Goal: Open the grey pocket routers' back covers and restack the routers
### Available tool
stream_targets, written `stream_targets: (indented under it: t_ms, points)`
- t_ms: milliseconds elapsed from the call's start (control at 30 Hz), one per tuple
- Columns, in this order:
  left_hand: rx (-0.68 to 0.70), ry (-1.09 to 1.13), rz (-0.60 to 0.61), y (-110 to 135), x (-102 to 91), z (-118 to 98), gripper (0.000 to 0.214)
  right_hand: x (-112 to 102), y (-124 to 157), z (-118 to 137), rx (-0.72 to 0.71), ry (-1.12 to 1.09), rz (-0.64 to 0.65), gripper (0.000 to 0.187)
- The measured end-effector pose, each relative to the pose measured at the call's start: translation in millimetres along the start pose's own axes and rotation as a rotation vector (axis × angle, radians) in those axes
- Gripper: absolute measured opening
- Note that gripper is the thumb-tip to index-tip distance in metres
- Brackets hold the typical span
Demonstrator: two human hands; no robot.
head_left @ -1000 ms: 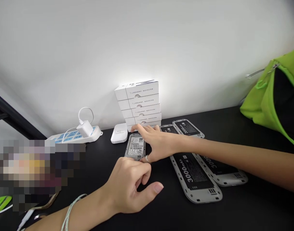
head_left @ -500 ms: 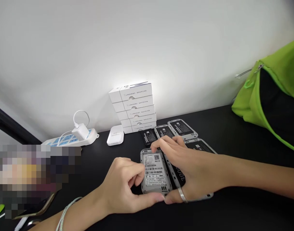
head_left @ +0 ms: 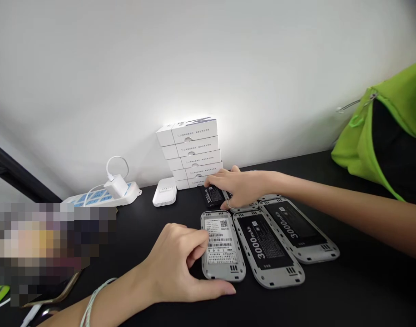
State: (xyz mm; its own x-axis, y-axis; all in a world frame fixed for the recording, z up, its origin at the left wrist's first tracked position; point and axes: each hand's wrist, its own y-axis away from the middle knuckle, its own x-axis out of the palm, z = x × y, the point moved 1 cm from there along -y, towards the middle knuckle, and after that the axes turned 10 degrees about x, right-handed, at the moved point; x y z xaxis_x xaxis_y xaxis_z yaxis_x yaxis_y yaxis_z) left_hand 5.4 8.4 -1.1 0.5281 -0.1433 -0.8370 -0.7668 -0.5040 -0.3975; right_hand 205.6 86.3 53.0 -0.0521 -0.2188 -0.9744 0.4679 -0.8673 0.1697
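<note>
A flat grey device [head_left: 222, 269] with rounded ends lies on the black table, a label with barcodes showing in its recessed bay. My left hand [head_left: 175, 259] rests against its left side, fingers curled and thumb stretched along the near end, not gripping it. Farther back, my right hand [head_left: 237, 186] has thumb and fingers at the edges of a loose black battery [head_left: 213, 196] marked 3000mAh. Two similar devices, a nearer one [head_left: 298, 278] and one to its right [head_left: 330, 254], hold black batteries. More such devices behind are partly hidden by my right hand and forearm.
Several white boxes [head_left: 197, 147] form a stack by the wall. Left of it are piled white rounded covers [head_left: 165, 193] and a power strip [head_left: 135, 193] with a white charger [head_left: 115, 186]. A green bag [head_left: 351, 145] stands at right. The lower left is pixelated.
My right hand has left the labelled device and moved back to the loose battery, uncovering the nearer battery-filled devices. My left hand stays beside the labelled device.
</note>
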Motion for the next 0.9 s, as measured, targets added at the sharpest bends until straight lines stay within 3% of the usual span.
stream_targets:
  t_ms: [267, 400, 533, 700, 900]
  points:
    - [0.003, -0.002, 0.008, 0, 1.7, 3, 0.062, -2, -15, 12, -0.054, -0.027, -0.008, 0.064]
    - [0.001, -0.009, 0.012, 0, 1.3, 2, 0.063, 5, -12, 11, 0.048, -0.164, -0.194, 0.070]
    - [-0.052, -0.037, 0.003, 1, 1.7, 4, 0.059, 3, 11, 18, 0.088, -0.237, -0.342, 0.066]
    - [-0.142, -0.090, -0.024, 1, 3.1, 7, 0.060, 7, 47, 29, 0.121, -0.301, -0.219, 0.068]
    - [-0.171, -0.099, -0.010, 1, 1.9, 5, 0.061, 21, 62, 31, 0.071, -0.307, -0.095, 0.056]
